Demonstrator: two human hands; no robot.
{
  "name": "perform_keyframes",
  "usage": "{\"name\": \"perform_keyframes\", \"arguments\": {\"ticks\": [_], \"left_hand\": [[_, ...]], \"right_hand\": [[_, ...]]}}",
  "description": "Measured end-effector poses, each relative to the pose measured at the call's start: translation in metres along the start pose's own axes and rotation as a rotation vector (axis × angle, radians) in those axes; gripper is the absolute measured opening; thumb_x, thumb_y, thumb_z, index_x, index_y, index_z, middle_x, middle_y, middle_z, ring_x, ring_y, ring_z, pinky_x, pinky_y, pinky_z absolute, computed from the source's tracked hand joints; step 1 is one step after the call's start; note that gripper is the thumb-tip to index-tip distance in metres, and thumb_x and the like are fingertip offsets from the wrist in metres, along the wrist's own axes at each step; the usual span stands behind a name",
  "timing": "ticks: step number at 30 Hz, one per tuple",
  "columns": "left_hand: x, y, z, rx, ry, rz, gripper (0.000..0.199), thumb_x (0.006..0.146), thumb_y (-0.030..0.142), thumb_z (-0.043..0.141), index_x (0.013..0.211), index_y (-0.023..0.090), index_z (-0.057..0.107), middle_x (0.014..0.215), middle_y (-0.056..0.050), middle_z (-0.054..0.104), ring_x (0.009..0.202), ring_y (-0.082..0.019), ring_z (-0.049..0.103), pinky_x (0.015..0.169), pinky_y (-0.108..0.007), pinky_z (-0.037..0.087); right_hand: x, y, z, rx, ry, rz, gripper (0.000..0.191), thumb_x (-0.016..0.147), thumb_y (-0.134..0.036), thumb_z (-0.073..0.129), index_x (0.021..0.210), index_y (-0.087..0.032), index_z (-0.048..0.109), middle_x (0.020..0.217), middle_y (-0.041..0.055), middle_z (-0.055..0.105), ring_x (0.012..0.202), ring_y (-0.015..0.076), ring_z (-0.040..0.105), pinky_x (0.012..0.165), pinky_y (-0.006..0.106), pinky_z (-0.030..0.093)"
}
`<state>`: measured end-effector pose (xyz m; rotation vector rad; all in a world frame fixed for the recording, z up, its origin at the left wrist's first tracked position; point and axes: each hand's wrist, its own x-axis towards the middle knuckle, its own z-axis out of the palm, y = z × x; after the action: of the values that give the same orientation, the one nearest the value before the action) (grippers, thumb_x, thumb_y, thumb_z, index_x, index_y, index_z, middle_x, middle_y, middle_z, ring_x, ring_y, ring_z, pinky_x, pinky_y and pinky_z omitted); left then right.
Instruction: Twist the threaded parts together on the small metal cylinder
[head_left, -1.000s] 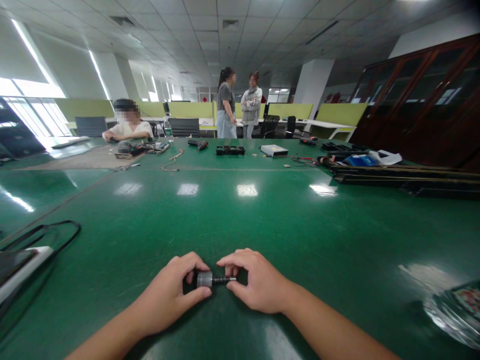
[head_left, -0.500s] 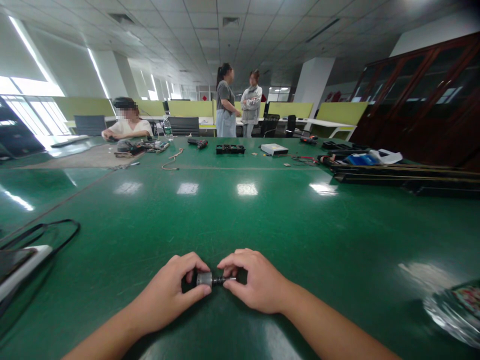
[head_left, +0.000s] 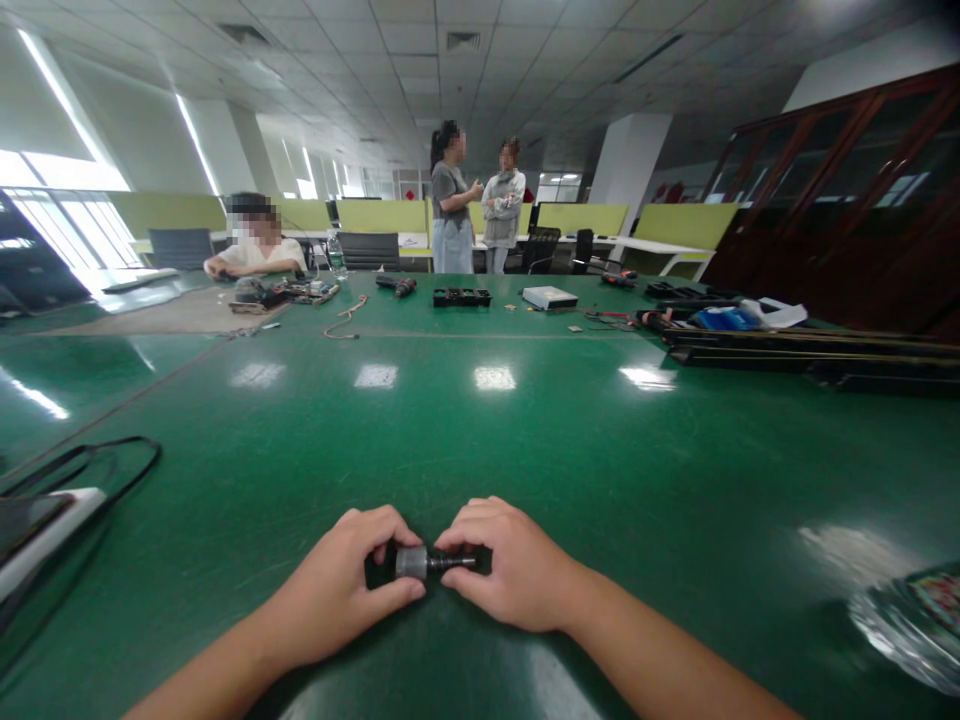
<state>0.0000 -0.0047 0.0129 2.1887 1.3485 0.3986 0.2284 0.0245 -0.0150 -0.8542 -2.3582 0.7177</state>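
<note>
Grey metal cylinder with a thin dark shaft lies sideways between the two hands, at the near middle of the glossy green worktop, shaft pointing right; whether it touches the surface cannot be told. The left hand is closed around the cylinder, fingertips on its far side and thumb on its near side. The right hand is curved and partly open, with finger and thumb on either side of the shaft; whether they grip it cannot be told.

At near right is a clear ridged container with a coloured label, cut off by the edge of view. At near left sits a flat white object with a dark top, beside a looped black cable.

Farther off lie a beige cord, a dark power drill, a black rectangular frame and a flat silver-white box. At far right, long black strips are piled. At far left a person in white sits; beyond the worktop two people stand.
</note>
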Motion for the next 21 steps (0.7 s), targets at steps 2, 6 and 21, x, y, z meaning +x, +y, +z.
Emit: {"name": "perform_keyframes", "arguments": {"ticks": [2,6,21], "left_hand": [[0.0,0.0002,0.0001,0.0,0.001,-0.005,0.018,0.083,0.035,0.068,0.096,0.022,0.065,0.09,0.0,0.066,0.081,-0.02,0.056,0.076,-0.03,0.04],[0.0004,-0.0002,0.0008,0.003,0.007,-0.003,0.018,0.083,0.035,0.067,0.096,0.023,0.065,0.089,0.0,0.066,0.08,-0.019,0.056,0.075,-0.03,0.04],[-0.0011,-0.0023,0.004,-0.035,0.033,-0.047,0.019,0.085,0.036,0.066,0.099,0.023,0.064,0.089,0.0,0.063,0.083,-0.02,0.055,0.075,-0.029,0.041]], "right_hand": [[-0.0001,0.0001,0.0001,-0.005,-0.004,-0.002,0.019,0.077,-0.023,0.075,0.096,-0.022,0.071,0.086,0.0012,0.071,0.083,0.0176,0.061,0.079,0.031,0.04],[-0.0004,0.0004,0.001,-0.014,-0.013,-0.008,0.019,0.078,-0.025,0.074,0.097,-0.022,0.071,0.088,0.0013,0.071,0.085,0.0174,0.061,0.08,0.031,0.04],[0.0006,0.0027,0.0049,-0.038,0.001,-0.013,0.017,0.079,-0.022,0.074,0.095,-0.023,0.072,0.086,0.0008,0.07,0.085,0.0171,0.061,0.079,0.03,0.041]]}}
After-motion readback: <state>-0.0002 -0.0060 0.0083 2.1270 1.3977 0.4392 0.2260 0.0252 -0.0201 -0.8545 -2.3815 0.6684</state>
